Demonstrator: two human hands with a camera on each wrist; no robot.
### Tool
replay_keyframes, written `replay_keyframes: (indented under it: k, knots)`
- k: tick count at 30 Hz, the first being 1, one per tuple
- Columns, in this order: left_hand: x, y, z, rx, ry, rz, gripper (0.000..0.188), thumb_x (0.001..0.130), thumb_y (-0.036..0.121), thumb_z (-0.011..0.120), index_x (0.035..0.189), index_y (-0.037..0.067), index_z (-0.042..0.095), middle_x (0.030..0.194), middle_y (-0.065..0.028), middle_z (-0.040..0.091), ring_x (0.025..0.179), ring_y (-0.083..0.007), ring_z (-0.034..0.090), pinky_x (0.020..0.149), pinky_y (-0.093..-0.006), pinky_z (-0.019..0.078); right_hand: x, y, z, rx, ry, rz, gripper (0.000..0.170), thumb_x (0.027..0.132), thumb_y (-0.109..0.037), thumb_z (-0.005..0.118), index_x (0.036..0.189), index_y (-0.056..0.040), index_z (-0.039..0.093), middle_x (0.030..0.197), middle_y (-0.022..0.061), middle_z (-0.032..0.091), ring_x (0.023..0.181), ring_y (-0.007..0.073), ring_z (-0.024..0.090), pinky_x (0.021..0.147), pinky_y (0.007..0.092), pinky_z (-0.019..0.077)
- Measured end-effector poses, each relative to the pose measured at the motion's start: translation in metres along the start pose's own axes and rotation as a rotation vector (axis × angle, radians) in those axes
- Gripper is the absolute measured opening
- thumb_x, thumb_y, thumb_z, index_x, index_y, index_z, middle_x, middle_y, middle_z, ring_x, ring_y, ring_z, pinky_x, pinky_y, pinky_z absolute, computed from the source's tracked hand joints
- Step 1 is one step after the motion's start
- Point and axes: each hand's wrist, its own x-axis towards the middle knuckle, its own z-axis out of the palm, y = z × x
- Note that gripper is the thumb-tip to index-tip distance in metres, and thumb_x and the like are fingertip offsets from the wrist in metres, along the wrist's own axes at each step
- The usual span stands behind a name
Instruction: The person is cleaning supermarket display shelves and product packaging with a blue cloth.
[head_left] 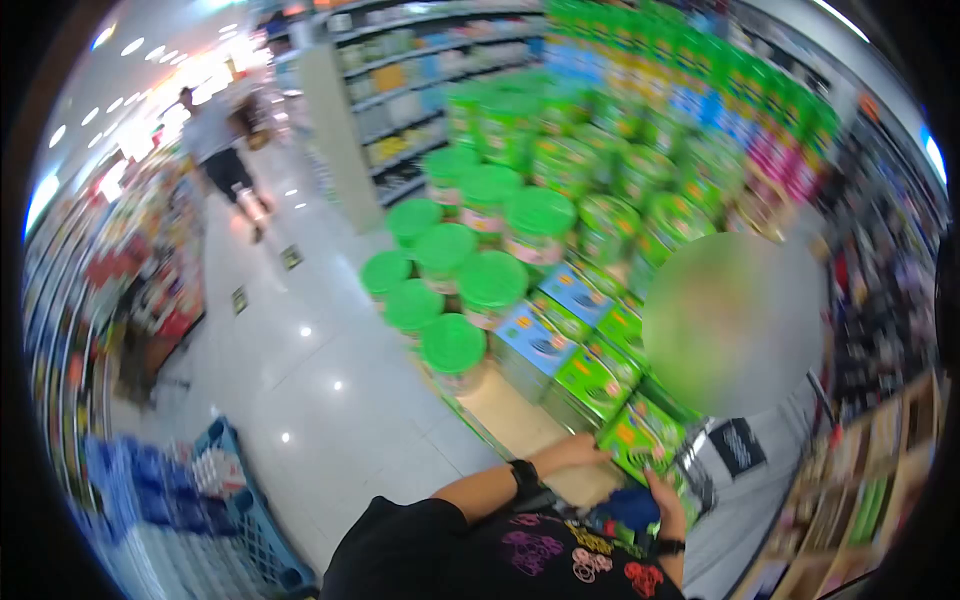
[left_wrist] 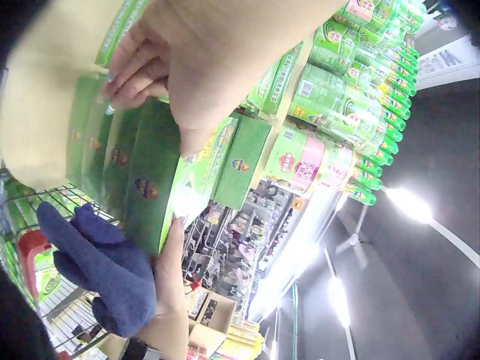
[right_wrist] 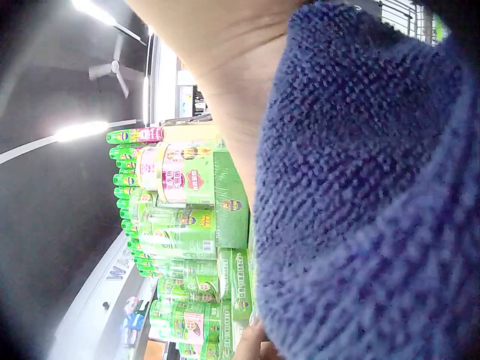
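Observation:
A stack of green mosquito-coil boxes point(head_left: 640, 437) is between my two hands at the near corner of the display. My left hand point(left_wrist: 154, 71) grips one end, its thumb on the top box and its fingers bent down along the side. At the opposite end, my right hand point(head_left: 667, 503) has its thumb on the top box point(left_wrist: 196, 176); its other fingers are mostly hidden. Bunched dark-blue fabric point(left_wrist: 105, 266) lies against the right hand and fills much of the right wrist view point(right_wrist: 360, 187).
More coil boxes point(head_left: 597, 378) and green-lidded tubs point(head_left: 453, 343) crowd the display. A metal shopping cart point(left_wrist: 34, 199) stands close by the boxes. Blue crates point(head_left: 250, 520) with bottle packs are at lower left. A person point(head_left: 218, 150) is in the far aisle.

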Motion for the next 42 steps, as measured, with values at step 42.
replay_keyframes:
  k: [42]
  knots:
    - [0.021,0.141,0.042,-0.842,0.093,-0.007,0.062,0.069,0.032,0.074,0.112,-0.005,0.048,0.103,-0.0144,0.058,0.092,-0.0201,0.057,0.078,-0.0302,0.0454,-0.102,-0.071,-0.109,0.357,0.568,-0.622,0.064,0.07,-0.002,0.061,0.129,-0.0051,0.038,0.123,0.0142,0.043,0.108,0.0238,0.045,0.094,0.0331,0.0381]
